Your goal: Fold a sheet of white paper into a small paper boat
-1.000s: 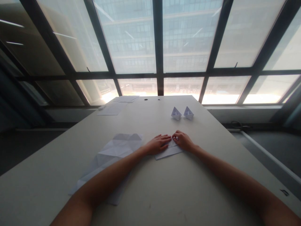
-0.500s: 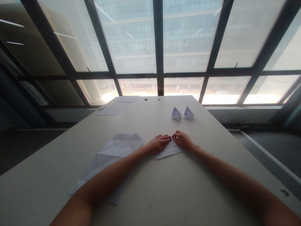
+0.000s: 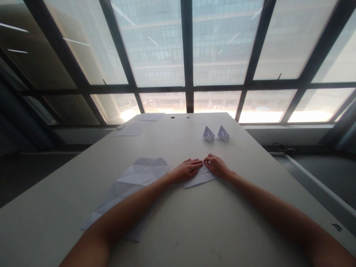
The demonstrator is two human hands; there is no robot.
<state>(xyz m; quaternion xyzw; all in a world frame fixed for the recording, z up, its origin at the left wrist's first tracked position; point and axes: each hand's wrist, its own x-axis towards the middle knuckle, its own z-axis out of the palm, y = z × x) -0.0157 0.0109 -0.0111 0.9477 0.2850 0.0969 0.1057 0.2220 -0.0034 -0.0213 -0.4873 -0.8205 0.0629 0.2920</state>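
Where I look down through the head camera, the entries run as follows. Item, folded paper (image 3: 199,180): flat on the white table (image 3: 222,222), partly beneath the two hands, its near edge slanting and uncovered. Item, left hand (image 3: 187,170): palm down, fingers extended and nearly together, laid over the paper's upper left; it grips nothing that I can see. Item, right hand (image 3: 217,166): fingers curled, thumb and fingertips drawn in at the paper's upper right; whether they pinch a layer or only press, I cannot tell. Item, left paper shape (image 3: 208,134) and right paper shape (image 3: 223,133): pointed, side by side, farther up the table, apart from the hands. Item, creased sheet (image 3: 136,174): spread at left, partly hidden by the left forearm (image 3: 133,202). Item, flat sheets (image 3: 129,129): toward the far left edge.

Handling note, my judgement: the step looks like setting a fold. I would hold the left palm's weight even so layers cannot slide, match the edges before bearing down, then draw the right fingertips along the crease in one firm stroke; lopsided pressure could skew it.
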